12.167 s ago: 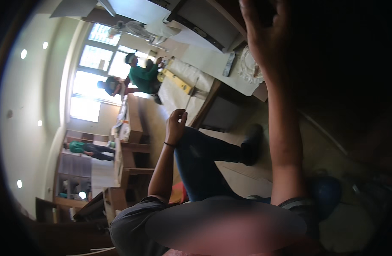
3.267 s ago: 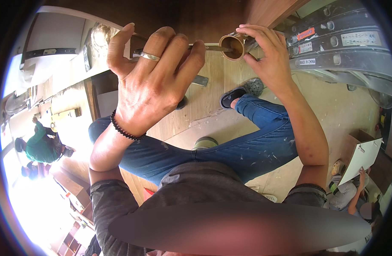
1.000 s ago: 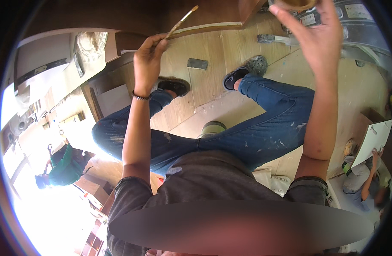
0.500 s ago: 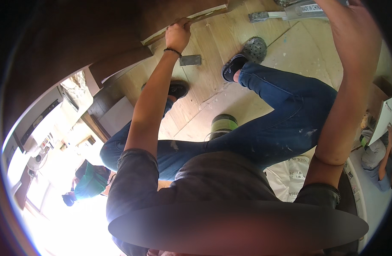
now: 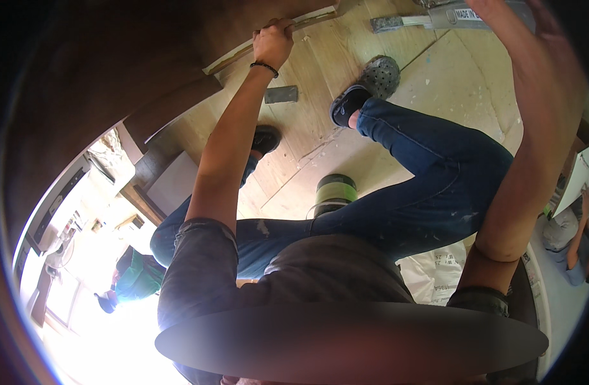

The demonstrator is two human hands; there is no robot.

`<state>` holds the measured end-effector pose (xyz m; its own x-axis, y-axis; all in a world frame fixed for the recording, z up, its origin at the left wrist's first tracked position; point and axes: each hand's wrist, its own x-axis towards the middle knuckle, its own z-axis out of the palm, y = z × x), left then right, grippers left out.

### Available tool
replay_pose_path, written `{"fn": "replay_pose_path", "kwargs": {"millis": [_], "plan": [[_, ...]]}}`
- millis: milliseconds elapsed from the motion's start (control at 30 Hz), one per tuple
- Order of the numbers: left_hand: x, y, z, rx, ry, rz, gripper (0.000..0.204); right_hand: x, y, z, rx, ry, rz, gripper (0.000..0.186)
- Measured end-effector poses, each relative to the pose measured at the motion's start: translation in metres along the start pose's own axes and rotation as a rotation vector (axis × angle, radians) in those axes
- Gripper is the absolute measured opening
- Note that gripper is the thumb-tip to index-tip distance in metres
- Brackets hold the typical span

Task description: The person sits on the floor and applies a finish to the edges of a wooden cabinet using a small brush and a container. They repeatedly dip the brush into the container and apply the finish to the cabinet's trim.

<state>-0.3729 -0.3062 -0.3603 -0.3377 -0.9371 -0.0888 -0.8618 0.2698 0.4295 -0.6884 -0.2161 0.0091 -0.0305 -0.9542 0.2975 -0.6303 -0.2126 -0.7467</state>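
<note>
My left hand (image 5: 273, 43) is closed over the pale, rough edge of a dark brown panel (image 5: 147, 54) at the upper left. Its curled fingers press on that edge, and a dark beaded bracelet circles the wrist. My right hand (image 5: 522, 22) reaches to the upper right corner beside a grey tool (image 5: 458, 15) with a white label. Its thumb shows, but the other fingers are mostly cut off or dark, so any grip is hidden. Left of the tool, a putty-smeared blade or brush end (image 5: 387, 24) lies over the floor.
A small grey block (image 5: 281, 94) lies on the wood-look floor (image 5: 313, 70) near my left foot. Between my legs stands a green and black container (image 5: 336, 189). A white printed sack (image 5: 429, 273) is beneath me. Two other people are at the left (image 5: 137, 276) and right (image 5: 567, 237) edges.
My left hand has shifted slightly up and right along the panel's edge. My right arm has moved a little to the right. The whole view has tilted slightly.
</note>
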Motion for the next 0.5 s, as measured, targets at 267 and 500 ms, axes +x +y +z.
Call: {"fn": "replay_pose_path", "kwargs": {"millis": [267, 500], "plan": [[0.0048, 0.0026, 0.0027, 0.031, -0.03, -0.006, 0.022, -0.0033, -0.0008, -0.0009, -0.016, -0.012, 0.009, 0.058], [0.0079, 0.0076, -0.0007, 0.081, -0.09, -0.043, 0.024, -0.0042, -0.0001, 0.0012, -0.015, -0.029, 0.014, 0.058]]}}
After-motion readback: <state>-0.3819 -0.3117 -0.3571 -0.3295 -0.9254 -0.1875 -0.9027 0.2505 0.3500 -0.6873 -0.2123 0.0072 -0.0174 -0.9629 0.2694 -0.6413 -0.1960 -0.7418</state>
